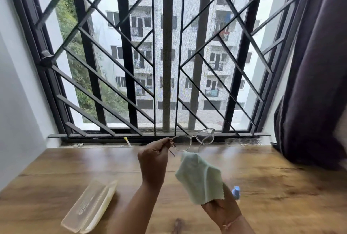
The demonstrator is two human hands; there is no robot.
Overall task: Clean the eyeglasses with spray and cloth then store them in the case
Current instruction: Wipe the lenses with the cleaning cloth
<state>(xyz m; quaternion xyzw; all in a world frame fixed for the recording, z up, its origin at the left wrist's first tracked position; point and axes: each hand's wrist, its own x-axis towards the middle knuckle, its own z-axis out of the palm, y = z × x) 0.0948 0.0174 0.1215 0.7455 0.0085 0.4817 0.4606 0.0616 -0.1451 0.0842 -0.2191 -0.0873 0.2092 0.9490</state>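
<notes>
Clear-framed eyeglasses (193, 140) pinched at one end by L hand (154, 160), pale green cloth (199, 177) gripped in R hand (221, 209), just below lenses

case (90, 205) left on table (47, 173) | eyeglasses (193, 139) above cloth (200, 177) | window (161, 55) behind

The cloth (199, 177) hides the fingers of the right hand (221, 212), and the blurred spray bottle (236, 192) shows only partly behind it.

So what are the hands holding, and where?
The left hand pinches the eyeglasses at one end of the frame. The right hand holds the green cloth by its lower edge.
</notes>
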